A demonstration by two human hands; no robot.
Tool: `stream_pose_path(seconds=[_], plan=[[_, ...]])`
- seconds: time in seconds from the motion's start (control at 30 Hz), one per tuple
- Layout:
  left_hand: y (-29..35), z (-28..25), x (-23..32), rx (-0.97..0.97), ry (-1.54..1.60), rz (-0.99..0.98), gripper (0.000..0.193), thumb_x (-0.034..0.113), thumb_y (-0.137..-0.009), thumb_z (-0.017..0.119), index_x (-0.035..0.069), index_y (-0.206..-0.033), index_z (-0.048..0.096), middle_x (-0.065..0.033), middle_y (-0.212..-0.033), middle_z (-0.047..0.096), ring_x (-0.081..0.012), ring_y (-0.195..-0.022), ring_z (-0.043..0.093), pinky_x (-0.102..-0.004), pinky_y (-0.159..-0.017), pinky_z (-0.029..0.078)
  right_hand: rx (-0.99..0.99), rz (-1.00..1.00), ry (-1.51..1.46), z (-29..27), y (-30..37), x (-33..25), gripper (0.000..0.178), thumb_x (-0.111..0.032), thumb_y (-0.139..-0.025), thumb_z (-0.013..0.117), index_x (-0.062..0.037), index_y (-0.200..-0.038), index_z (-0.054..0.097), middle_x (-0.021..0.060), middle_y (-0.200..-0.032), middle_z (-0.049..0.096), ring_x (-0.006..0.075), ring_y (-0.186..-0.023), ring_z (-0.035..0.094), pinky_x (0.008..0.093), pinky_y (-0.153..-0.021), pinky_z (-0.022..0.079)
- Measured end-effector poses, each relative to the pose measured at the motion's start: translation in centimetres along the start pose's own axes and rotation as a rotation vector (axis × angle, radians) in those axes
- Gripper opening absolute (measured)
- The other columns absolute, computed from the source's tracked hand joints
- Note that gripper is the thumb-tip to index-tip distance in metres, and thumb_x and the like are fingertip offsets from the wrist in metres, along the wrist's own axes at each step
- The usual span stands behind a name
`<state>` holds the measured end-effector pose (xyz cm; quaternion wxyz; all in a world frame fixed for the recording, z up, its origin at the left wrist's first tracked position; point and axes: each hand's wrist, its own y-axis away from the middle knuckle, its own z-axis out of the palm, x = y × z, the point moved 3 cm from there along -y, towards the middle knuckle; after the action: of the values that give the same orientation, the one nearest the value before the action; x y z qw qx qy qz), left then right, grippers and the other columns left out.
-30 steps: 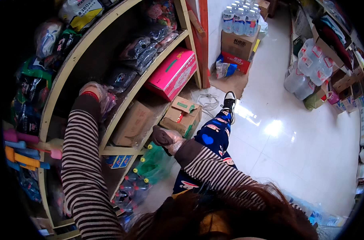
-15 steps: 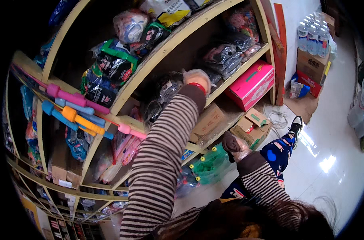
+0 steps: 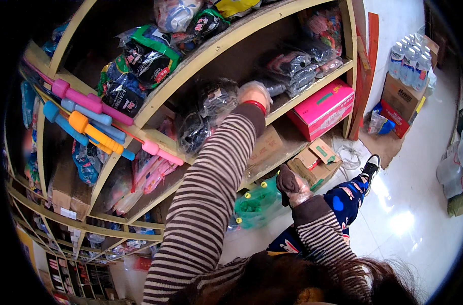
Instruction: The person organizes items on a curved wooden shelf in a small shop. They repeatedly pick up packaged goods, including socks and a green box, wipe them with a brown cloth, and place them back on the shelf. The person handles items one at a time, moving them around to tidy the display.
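My left hand (image 3: 253,92), in a clear plastic glove with a red band at the wrist, reaches onto a middle shelf. It touches or nearly touches plastic-wrapped dark packs (image 3: 217,97); its fingers are hidden from view. More wrapped packs (image 3: 291,68) lie to the right on the same shelf. Lower down, my right hand (image 3: 301,196), also in clear plastic, is closed round a dark brown bunched cloth (image 3: 288,180).
A pink box (image 3: 323,109) and an opened carton (image 3: 315,160) are low at right. Green bagged bottles (image 3: 257,203) stand on the floor. Coloured foam-handled toys (image 3: 86,124) jut out from the shelves at left. Bottled water (image 3: 409,63) tops stacked cartons.
The view has shifted slightly. My left hand stays among the wrapped packs, turned a little. My right hand still holds the brown cloth, now a bit further left in view.
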<state>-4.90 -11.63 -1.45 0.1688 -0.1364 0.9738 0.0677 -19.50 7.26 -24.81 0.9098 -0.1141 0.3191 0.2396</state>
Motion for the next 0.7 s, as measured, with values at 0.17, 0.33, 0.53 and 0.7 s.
stream_pose_path(seconds=[0.17, 0.33, 0.53, 0.7], plan=[[3.4, -4.4, -2.2, 0.503, 0.164, 0.134, 0.029, 0.024, -0.077, 0.057, 0.001, -0.088, 0.069, -0.0191, -0.089, 0.066, -0.0337, -0.084, 0.064, -0.0389, -0.078, 0.05, 0.096, 0.039, 0.016, -1.5, -0.3, 0.6, 0.031, -0.036, -0.093, 0.053, -0.008, -0.097, 0.066, -0.0014, -0.086, 0.059, 0.0097, -0.08, 0.055, 0.0248, -0.073, 0.044], [8.7, -2.8, -7.0, 0.914, 1.042, -0.016, 0.018, 0.015, -0.078, 0.056, -0.001, -0.078, 0.064, -0.0132, -0.071, 0.064, -0.024, -0.064, 0.062, -0.0358, -0.062, 0.049, 0.139, -0.042, 0.108, 2.5, 1.4, -2.7, 0.027, -0.018, -0.088, 0.057, -0.0042, -0.111, 0.06, 0.0005, -0.096, 0.059, 0.0115, -0.086, 0.055, 0.0262, -0.076, 0.044], [16.6, 1.5, -5.1, 0.687, 2.06, -0.003, 0.012, 0.005, -0.083, 0.047, 0.006, -0.083, 0.059, 0.0023, -0.071, 0.049, -0.0084, -0.061, 0.049, -0.0236, -0.056, 0.046, 0.003, -0.239, -0.076, -0.3, 1.4, -4.5, 0.062, 0.0, -0.071, 0.058, -0.0032, -0.13, 0.039, 0.0125, -0.124, 0.048, 0.0291, -0.119, 0.047, 0.0435, -0.098, 0.04], [24.4, 6.7, -1.8, 0.463, 2.215, 0.02, 0.014, 0.013, -0.087, 0.054, 0.002, -0.096, 0.057, -0.0006, -0.081, 0.051, -0.0099, -0.072, 0.051, -0.0249, -0.064, 0.048, 0.046, -0.494, -0.08, 5.9, 4.0, -8.6, 0.062, 0.002, -0.075, 0.056, 0.0021, -0.133, 0.034, 0.0125, -0.126, 0.047, 0.0225, -0.113, 0.049, 0.0333, -0.098, 0.039]])
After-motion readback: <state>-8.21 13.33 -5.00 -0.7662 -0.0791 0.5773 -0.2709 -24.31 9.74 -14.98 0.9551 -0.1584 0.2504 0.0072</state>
